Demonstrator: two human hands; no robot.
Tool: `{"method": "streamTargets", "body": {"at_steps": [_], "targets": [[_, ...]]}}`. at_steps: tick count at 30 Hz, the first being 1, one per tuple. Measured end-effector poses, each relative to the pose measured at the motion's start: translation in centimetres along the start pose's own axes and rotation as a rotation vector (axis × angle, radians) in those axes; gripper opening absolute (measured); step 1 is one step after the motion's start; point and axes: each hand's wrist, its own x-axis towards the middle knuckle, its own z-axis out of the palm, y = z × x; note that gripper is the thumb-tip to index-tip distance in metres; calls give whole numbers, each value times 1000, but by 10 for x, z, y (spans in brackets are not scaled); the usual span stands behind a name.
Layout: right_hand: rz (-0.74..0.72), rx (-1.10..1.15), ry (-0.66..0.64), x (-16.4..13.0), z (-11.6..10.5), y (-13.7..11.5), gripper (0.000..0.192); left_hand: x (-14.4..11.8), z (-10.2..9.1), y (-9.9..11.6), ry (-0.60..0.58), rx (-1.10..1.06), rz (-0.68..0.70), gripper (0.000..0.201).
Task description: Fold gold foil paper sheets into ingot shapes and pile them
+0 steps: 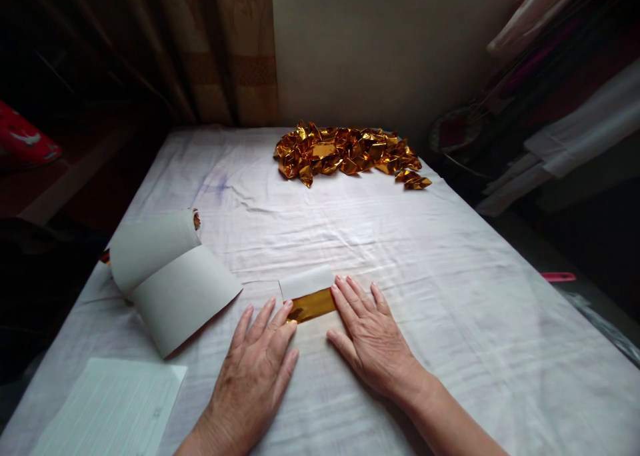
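A small strip of gold foil paper (311, 296) lies on the white cloth near the front, its white back folded over the upper half and the gold face showing below. My left hand (257, 369) rests flat on the cloth, fingertips touching the strip's left end. My right hand (367, 339) lies flat too, fingertips against the strip's right end. Neither hand grips anything. A partly unrolled roll of the same paper (167, 276), white side up, sits to the left of my left hand.
A heap of folded gold foil pieces (347, 153) lies at the far middle of the table (450, 276). A lined white sheet (115, 409) sits at the front left corner. Curtain and wall stand behind; cluttered items and a pink object (557, 277) lie right.
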Motion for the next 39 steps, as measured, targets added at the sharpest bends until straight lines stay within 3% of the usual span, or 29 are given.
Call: {"method": "streamTargets", "body": {"at_steps": [6,11,18,23,28,39], "targets": [[0,16,139,10,-10,-7,51,0,-3,-4,9,-38,15,33],[-75,243,298,20,-25,-25,30,0,-4,-6,18,-22,39,39],[-77,425,226,22,-18,-34,24,0,-4,-7,-3,0,41,43],[-74,460,256,21,-14,-33,23,0,-4,-6,8,-34,20,45],[-79,444,271,21,-16,-34,24,-1,-3,-3,35,-111,-44,44],[-31,326,155,32,-17,-45,20,0,2,-6,85,-253,-148,35]]}}
